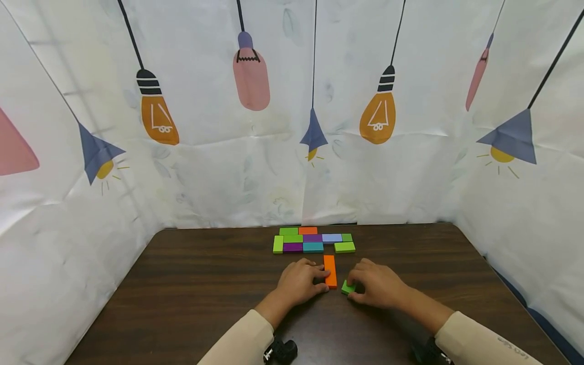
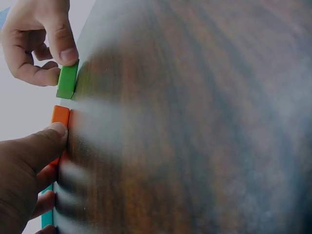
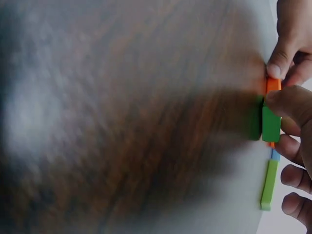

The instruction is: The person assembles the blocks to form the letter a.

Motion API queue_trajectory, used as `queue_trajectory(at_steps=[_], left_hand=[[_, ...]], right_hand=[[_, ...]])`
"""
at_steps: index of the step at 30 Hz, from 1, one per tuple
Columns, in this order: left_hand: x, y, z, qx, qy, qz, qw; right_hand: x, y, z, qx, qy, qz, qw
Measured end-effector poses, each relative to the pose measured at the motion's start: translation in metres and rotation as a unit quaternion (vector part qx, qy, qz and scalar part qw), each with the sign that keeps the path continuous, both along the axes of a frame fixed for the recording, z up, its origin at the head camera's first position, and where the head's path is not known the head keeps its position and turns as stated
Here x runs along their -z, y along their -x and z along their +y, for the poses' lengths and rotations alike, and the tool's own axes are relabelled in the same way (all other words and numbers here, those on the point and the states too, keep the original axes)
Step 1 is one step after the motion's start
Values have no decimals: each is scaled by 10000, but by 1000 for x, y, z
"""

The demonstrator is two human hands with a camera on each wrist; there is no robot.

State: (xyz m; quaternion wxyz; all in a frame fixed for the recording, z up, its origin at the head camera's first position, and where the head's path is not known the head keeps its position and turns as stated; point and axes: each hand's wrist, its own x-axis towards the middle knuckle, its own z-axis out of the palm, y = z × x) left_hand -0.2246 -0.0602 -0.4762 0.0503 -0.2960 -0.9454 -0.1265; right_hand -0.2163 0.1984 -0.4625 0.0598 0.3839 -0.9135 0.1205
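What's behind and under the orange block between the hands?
Behind the orange block: a gap between the teal block and a lime block, the blue block beyond. Whatever's under the orange block is covered.

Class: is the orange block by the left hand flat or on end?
Flat: in the head view, the orange block lies lengthwise on the table.

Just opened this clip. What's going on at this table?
A person is handling coloured blocks on a dark table. The left hand has thumb and fingers on an orange block; the right hand pinches a green block beside it, with a small gap between. A group of blocks lies toward the far edge.
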Motion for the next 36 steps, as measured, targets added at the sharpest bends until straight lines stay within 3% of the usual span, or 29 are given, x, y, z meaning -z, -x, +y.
queue_trajectory(at_steps=[12,36], left_hand=[[-5,1,-2,158,58,-116,9998],[-5,2,-6,234,18,-262,9994]], right_hand=[[-3,-8,-9,-192,-57,-390,9990],[-1,-8,-29,-395,53,-80,9992]])
